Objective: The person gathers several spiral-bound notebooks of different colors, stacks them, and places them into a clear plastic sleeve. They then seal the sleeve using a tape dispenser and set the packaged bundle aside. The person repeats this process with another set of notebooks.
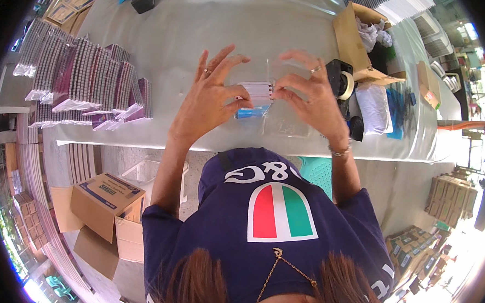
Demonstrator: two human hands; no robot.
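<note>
On the grey plastic-covered table [203, 38], my left hand [209, 101] and right hand [311, 96] pinch a small clear-bagged pack [257, 96] at centre, wrapped purple packs [85, 77] at ten o'clock, open cardboard box [352, 41] at two.

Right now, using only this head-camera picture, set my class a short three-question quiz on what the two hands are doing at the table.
1. True or false: both hands grip the small white-and-blue packet in clear plastic wrap.
2. Which side of the grey table holds the rows of purple plastic-wrapped packs: A the person's left, B the person's right?
3. Fill in: the black tape dispenser sits beside the ____ hand.

Key
1. True: left hand and right hand pinch its ends.
2. A.
3. Right.
</note>
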